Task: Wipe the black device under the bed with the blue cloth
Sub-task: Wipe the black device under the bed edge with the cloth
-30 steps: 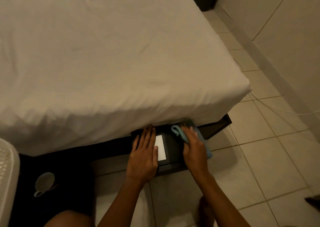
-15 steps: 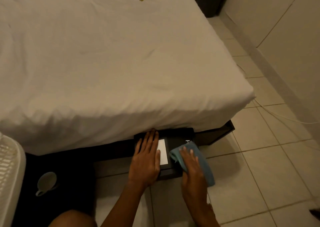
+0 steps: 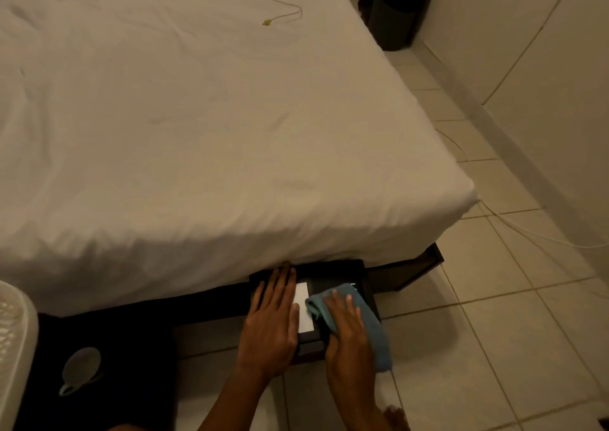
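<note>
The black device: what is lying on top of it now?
On the device: the left hand, flat, a white label and the blue cloth under the right hand. The bed hides its back part.

Black device [image 3: 333,274] half under bed; blue cloth [image 3: 369,322] atop.

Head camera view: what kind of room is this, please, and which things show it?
Most likely a bedroom. A large bed with a pale sheet fills most of the view, standing on a tiled floor beside a plain wall. A cup sits on a dark mat by the bed.
</note>
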The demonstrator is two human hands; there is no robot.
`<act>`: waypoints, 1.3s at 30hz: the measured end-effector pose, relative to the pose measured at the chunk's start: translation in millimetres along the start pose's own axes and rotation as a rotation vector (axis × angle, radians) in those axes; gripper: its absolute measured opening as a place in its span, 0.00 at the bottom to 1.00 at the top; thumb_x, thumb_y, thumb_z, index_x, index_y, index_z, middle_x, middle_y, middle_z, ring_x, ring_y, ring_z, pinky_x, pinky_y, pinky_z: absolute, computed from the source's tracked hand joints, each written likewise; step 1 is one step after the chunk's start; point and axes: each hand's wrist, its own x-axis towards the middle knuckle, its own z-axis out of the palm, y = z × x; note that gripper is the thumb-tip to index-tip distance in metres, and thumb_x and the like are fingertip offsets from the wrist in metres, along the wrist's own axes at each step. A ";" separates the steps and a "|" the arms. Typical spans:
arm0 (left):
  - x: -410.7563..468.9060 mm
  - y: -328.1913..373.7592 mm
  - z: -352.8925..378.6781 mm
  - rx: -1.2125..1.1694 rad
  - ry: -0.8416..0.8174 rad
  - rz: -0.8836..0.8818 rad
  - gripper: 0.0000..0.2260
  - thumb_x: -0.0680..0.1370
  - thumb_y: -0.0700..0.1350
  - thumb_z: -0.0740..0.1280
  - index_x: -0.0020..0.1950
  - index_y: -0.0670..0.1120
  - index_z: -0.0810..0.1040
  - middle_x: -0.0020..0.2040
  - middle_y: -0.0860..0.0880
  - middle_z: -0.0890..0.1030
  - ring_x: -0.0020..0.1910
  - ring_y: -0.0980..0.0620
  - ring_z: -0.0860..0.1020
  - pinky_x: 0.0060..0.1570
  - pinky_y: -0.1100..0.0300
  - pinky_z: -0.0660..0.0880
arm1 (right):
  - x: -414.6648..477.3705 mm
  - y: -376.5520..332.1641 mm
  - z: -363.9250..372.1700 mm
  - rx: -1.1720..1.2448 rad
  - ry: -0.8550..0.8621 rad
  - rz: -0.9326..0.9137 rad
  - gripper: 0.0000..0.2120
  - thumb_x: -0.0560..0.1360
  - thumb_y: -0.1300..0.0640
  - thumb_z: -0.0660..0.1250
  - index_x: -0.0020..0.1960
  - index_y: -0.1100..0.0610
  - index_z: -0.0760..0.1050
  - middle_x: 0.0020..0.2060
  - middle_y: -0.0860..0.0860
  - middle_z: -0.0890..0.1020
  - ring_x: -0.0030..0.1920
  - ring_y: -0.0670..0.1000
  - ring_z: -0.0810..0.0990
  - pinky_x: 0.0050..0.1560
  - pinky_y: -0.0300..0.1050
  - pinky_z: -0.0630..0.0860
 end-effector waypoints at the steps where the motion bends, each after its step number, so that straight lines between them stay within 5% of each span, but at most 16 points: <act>1: 0.0 0.5 -0.3 0.003 0.004 -0.001 0.26 0.82 0.53 0.47 0.81 0.50 0.49 0.81 0.54 0.49 0.80 0.57 0.48 0.77 0.56 0.49 | 16.4 0.9 -1.3 0.013 -0.013 0.063 0.32 0.72 0.70 0.58 0.72 0.49 0.64 0.71 0.46 0.66 0.72 0.54 0.62 0.72 0.53 0.62; 4: 0.9 1.0 -0.8 0.022 -0.001 0.007 0.26 0.82 0.52 0.48 0.81 0.49 0.49 0.81 0.53 0.49 0.80 0.56 0.47 0.77 0.54 0.49 | 52.2 6.6 -15.2 -0.003 0.010 0.178 0.27 0.73 0.75 0.61 0.68 0.56 0.71 0.67 0.57 0.73 0.69 0.57 0.68 0.65 0.59 0.71; 9: 0.5 -1.0 3.4 0.012 -0.014 0.002 0.26 0.83 0.52 0.47 0.81 0.49 0.47 0.81 0.53 0.46 0.80 0.56 0.45 0.77 0.54 0.48 | 0.4 -18.3 -6.9 -0.089 -0.006 0.145 0.31 0.68 0.73 0.60 0.70 0.57 0.66 0.69 0.54 0.70 0.72 0.55 0.62 0.74 0.44 0.51; 13: -0.3 -2.3 5.4 0.013 -0.003 0.012 0.26 0.83 0.52 0.47 0.81 0.48 0.48 0.81 0.51 0.48 0.80 0.56 0.46 0.77 0.53 0.49 | 22.8 -27.3 3.1 -0.058 0.001 0.222 0.29 0.70 0.74 0.61 0.68 0.57 0.70 0.70 0.54 0.68 0.72 0.56 0.58 0.74 0.51 0.54; 16: 0.4 -1.8 5.4 0.008 0.006 0.016 0.26 0.83 0.52 0.47 0.80 0.47 0.49 0.81 0.51 0.50 0.80 0.54 0.49 0.76 0.52 0.50 | 39.6 -32.5 1.5 -0.048 -0.033 0.292 0.32 0.70 0.77 0.64 0.71 0.56 0.68 0.72 0.54 0.65 0.74 0.56 0.56 0.74 0.47 0.46; 18: 0.0 -1.2 4.9 -0.001 -0.006 0.012 0.26 0.83 0.53 0.46 0.80 0.48 0.49 0.81 0.51 0.49 0.80 0.55 0.49 0.77 0.52 0.50 | 33.9 -33.8 -1.6 -0.045 -0.137 0.261 0.30 0.74 0.68 0.65 0.73 0.54 0.63 0.74 0.52 0.59 0.76 0.55 0.52 0.74 0.47 0.43; 20: 0.5 -2.4 4.1 0.000 -0.022 0.018 0.26 0.83 0.53 0.45 0.80 0.48 0.48 0.81 0.51 0.48 0.80 0.55 0.47 0.77 0.53 0.48 | 28.5 -35.3 -14.7 -0.026 -0.254 0.164 0.27 0.79 0.49 0.60 0.75 0.51 0.56 0.75 0.48 0.52 0.76 0.52 0.46 0.73 0.45 0.42; 22: 1.7 -3.7 2.0 -0.032 -0.047 0.020 0.27 0.82 0.54 0.44 0.80 0.48 0.47 0.81 0.52 0.46 0.80 0.55 0.46 0.77 0.56 0.44 | 36.6 -32.6 -36.5 0.025 -0.345 0.176 0.34 0.75 0.35 0.56 0.74 0.52 0.60 0.74 0.49 0.56 0.75 0.50 0.52 0.71 0.41 0.50; 25: 5.6 3.9 -7.3 -0.113 -0.019 -0.003 0.28 0.80 0.54 0.46 0.80 0.47 0.55 0.81 0.51 0.52 0.80 0.52 0.52 0.77 0.58 0.44 | 64.6 -15.7 -68.2 -0.008 -0.178 0.242 0.23 0.76 0.43 0.62 0.65 0.57 0.73 0.63 0.56 0.75 0.63 0.56 0.73 0.61 0.44 0.69; 29: 17.3 27.5 -22.3 -0.188 0.142 -0.132 0.25 0.77 0.59 0.55 0.64 0.47 0.79 0.64 0.48 0.77 0.64 0.46 0.76 0.63 0.52 0.72 | 90.1 5.1 -72.4 -0.246 -0.282 0.268 0.19 0.75 0.48 0.65 0.61 0.59 0.76 0.58 0.59 0.78 0.58 0.60 0.75 0.56 0.51 0.73; 33: 31.6 43.6 -28.3 -0.278 0.097 -0.315 0.24 0.73 0.66 0.64 0.57 0.49 0.82 0.55 0.49 0.79 0.57 0.48 0.77 0.56 0.53 0.75 | 97.4 1.2 -62.7 -0.222 -0.319 0.330 0.22 0.69 0.41 0.68 0.53 0.57 0.77 0.51 0.56 0.82 0.54 0.59 0.79 0.47 0.48 0.76; 39: 43.2 53.4 -32.8 -0.307 0.013 -0.402 0.25 0.65 0.69 0.71 0.48 0.49 0.80 0.43 0.51 0.82 0.46 0.52 0.80 0.41 0.60 0.71 | 103.8 -4.4 -62.0 -0.264 -0.359 0.494 0.24 0.69 0.42 0.71 0.53 0.60 0.75 0.54 0.60 0.80 0.55 0.62 0.78 0.48 0.51 0.76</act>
